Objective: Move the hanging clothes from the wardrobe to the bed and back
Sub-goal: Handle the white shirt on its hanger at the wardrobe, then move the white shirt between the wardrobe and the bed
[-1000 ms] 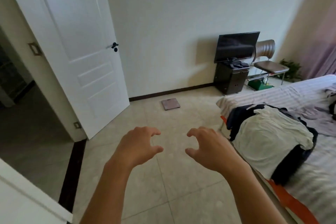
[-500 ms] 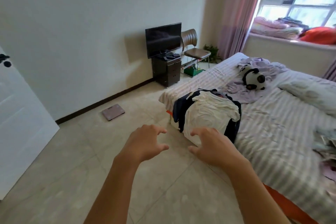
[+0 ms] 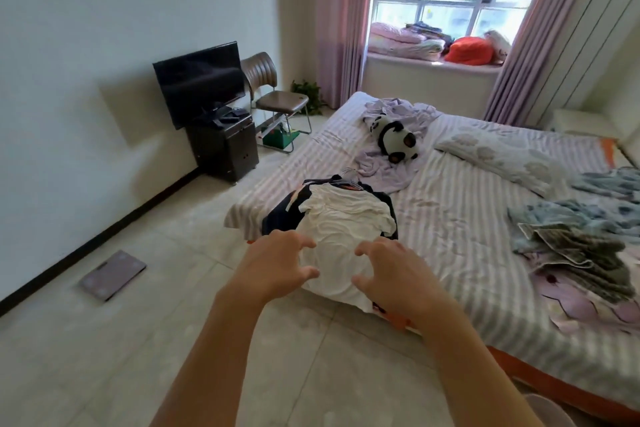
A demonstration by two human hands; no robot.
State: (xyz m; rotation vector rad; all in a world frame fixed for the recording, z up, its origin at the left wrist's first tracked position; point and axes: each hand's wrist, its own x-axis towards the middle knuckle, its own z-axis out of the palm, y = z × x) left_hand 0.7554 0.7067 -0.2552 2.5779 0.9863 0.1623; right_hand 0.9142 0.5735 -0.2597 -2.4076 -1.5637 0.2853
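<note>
I've got the bed [image 3: 467,218] filling the right side, its far corner cut off by the frame. The pile of clothes [image 3: 341,218] sits at the bed's near edge, hangers barely visible at its top, dark garments mostly buried under a white shirt. My left hand [image 3: 273,267] and right hand [image 3: 398,274] hover just before it, fingers curled, gripping nothing.

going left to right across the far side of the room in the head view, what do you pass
Flat grey-pink bathroom scale on the floor → black flat-screen television → brown ribbed-back metal chair → small green potted plant → black-and-white panda plush on the bed → long patterned pillow
</note>
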